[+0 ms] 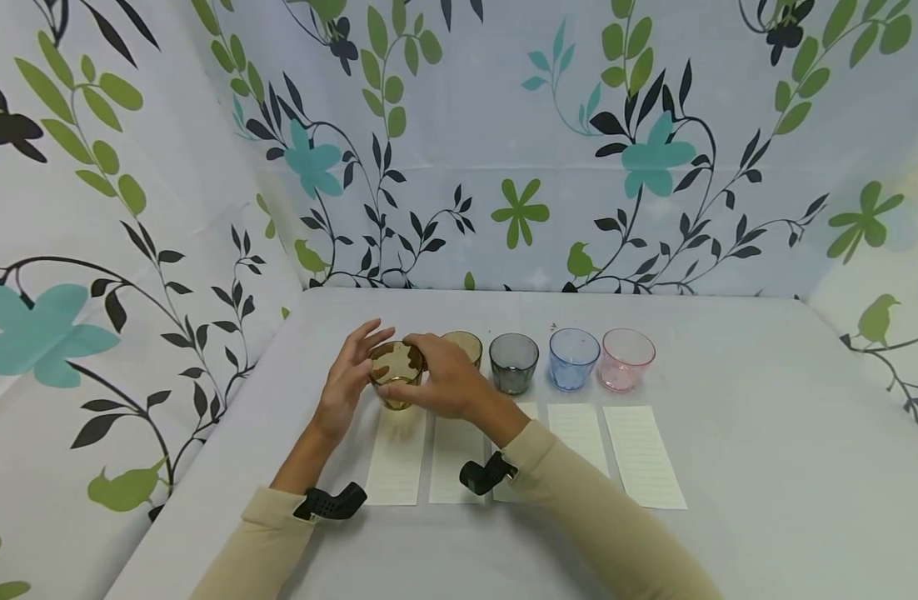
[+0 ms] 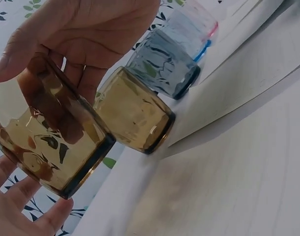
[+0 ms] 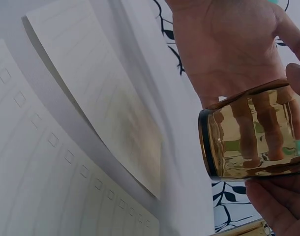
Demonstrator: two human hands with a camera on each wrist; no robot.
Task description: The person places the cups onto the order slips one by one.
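Note:
My right hand [image 1: 447,379] holds an amber glass [image 1: 396,372] above the far end of the leftmost paper strip [image 1: 394,467]. Its thumb lies on the near side, and its fingers reach round the far side, showing through the glass in the left wrist view. At the glass's left side, my left hand [image 1: 344,383] has its fingers extended and spread, close to or touching it. In the right wrist view the held glass [image 3: 253,135] lies between both hands. A second amber glass [image 1: 466,346] stands just right of it, partly hidden by my right hand.
Rightward along the row stand a grey glass [image 1: 514,364], a blue glass [image 1: 574,360] and a pink glass [image 1: 627,360]. In front of them lie lined paper strips [image 1: 645,457], some partly under my right arm. Patterned cloth [image 1: 466,150] rises behind the white table [image 1: 766,417].

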